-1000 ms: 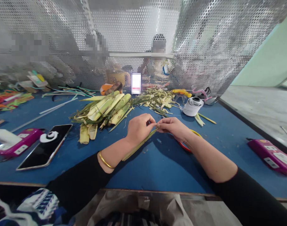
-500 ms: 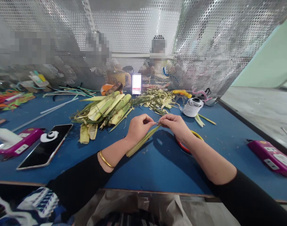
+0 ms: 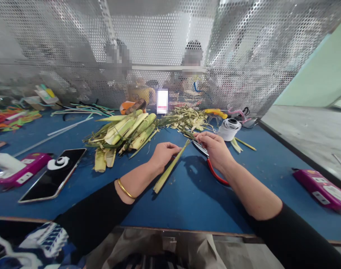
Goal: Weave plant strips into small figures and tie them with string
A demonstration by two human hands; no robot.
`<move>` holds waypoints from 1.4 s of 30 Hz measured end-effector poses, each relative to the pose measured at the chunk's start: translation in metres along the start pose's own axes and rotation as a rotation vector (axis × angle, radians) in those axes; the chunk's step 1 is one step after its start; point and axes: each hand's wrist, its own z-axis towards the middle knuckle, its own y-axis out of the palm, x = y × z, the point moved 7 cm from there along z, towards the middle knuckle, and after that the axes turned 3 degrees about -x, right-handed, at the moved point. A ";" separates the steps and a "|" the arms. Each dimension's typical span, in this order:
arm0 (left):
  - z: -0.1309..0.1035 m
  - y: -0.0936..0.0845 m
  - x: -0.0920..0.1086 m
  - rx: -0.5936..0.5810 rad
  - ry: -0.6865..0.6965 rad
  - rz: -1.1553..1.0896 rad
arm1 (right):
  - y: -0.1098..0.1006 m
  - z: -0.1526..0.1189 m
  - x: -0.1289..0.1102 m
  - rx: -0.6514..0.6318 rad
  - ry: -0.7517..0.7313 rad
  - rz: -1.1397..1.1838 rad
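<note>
A slim bundle of pale green leaf strips [image 3: 170, 170], perhaps corn husk, slants between my hands, its narrow tip up by my right fingers. My left hand [image 3: 165, 155] is closed in a pinch at the bundle's upper left side; what its fingertips grip is too small to make out. Beyond the tip, my right hand [image 3: 212, 147] pinches what looks like a thin thread. Scissors [image 3: 217, 175] with a red handle lie on the table under my right hand, which hides part of them. A spool of white thread [image 3: 228, 130] stands behind that hand.
A heap of husks [image 3: 128, 130] lies left of centre, and leaf scraps [image 3: 187, 117] are piled behind. On the left are a phone [image 3: 54, 175] and a purple device [image 3: 23, 170]; another purple device [image 3: 321, 188] is at right. A perforated screen [image 3: 165, 37] closes the back.
My hands have drawn apart from their meeting point at the bundle's tip, left hand down-left, right hand slightly up-right. More of the bundle and the scissor blades now show.
</note>
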 end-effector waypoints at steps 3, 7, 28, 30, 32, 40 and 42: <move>0.000 -0.001 0.001 0.015 0.012 0.028 | 0.016 -0.004 0.003 -0.154 0.085 0.132; 0.004 -0.004 0.000 0.030 0.035 0.038 | 0.028 -0.007 0.008 -0.271 0.090 0.181; 0.001 0.004 0.013 -0.030 0.210 0.201 | 0.044 -0.016 0.008 -0.454 -0.309 -0.934; 0.001 0.003 0.013 -0.011 0.211 0.264 | 0.044 -0.016 0.010 -0.455 -0.307 -0.982; 0.002 0.003 0.012 -0.006 0.203 0.301 | 0.045 -0.017 0.012 -0.464 -0.298 -1.022; 0.002 0.002 0.007 -0.064 0.131 0.308 | 0.040 -0.011 0.022 -0.456 -0.207 -0.892; 0.002 0.005 0.007 -0.131 0.105 0.250 | 0.036 -0.006 0.026 -0.424 -0.103 -0.668</move>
